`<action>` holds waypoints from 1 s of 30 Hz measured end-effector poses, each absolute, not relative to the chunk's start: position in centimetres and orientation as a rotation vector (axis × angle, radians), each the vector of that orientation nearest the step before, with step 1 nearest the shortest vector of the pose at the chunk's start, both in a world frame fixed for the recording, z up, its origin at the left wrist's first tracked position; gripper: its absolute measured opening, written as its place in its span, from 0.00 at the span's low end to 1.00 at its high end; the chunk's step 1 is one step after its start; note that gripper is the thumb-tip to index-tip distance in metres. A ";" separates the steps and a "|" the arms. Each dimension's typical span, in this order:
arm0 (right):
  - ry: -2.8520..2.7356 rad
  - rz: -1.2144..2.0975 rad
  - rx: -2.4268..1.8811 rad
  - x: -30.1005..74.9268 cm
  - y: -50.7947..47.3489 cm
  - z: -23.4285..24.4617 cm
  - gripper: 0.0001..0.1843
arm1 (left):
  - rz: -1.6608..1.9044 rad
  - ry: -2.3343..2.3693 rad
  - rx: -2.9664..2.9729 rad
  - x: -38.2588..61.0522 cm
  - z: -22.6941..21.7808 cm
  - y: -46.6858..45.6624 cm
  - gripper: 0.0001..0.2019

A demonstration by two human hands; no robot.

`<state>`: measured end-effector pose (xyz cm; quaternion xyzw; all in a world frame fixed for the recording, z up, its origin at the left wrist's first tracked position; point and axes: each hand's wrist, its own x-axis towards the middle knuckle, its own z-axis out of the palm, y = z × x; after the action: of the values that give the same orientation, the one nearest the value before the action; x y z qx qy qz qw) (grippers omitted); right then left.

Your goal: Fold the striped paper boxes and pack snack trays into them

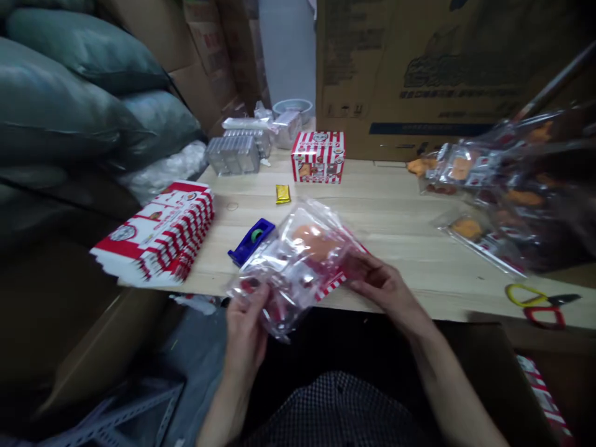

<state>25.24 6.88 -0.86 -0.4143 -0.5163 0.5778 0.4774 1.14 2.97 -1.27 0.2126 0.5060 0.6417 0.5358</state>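
A clear plastic bag [311, 248] with an orange piece and small dark red and white items inside is held over the front edge of the table. My left hand [246, 323] is closed on its lower left corner, thumb on top. My right hand [388, 285] pinches the right side of the bag. A red-and-white striped edge [331, 287] shows under the bag, mostly covered. Just left of the bag lies a blue tape dispenser [254, 241] with a green roll. Beyond it rests a small yellow packet [282, 194].
A striped box [319, 158] stands upright at the back, beside clear plastic cases [233, 155]. Flat striped cartons [158, 233] are stacked at left. More filled bags [493, 192] are heaped at right, behind scissors [542, 304]. A large cardboard box [395, 74] closes off the back.
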 end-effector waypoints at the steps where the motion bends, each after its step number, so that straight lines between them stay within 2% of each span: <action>1: -1.513 1.330 -1.058 26.1 8.0 -0.4 0.37 | 1.602 1.282 0.502 -0.5 -0.8 2.4 0.22; 5: -2.402 0.978 -1.336 26.5 13.2 -0.2 0.63 | 1.740 1.546 0.532 -6.0 1.0 -0.1 0.24; 7: -2.710 0.871 -1.418 24.7 15.2 -1.3 0.68 | 1.688 1.625 0.507 -7.4 1.2 -1.1 0.26; 12: -2.965 0.752 -1.371 21.2 16.9 -4.4 0.67 | 1.390 1.563 0.421 -8.4 -1.1 -2.2 0.30; 20: -2.985 0.810 -1.161 22.8 15.0 -4.9 0.72 | 1.111 1.364 0.392 -9.9 -5.1 0.2 0.25; 26: -2.980 0.769 -1.070 23.1 13.6 -4.8 0.71 | 1.170 1.403 0.486 -9.6 -5.2 2.2 0.24; 30: -2.973 0.685 -1.050 23.1 12.5 -5.6 0.70 | 1.290 1.447 0.510 -8.8 -5.9 2.6 0.26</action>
<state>23.12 12.52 -5.62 -0.3250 -0.9206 0.2120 -0.0425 -8.82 2.62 -5.95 0.2145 0.6083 0.5423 0.5384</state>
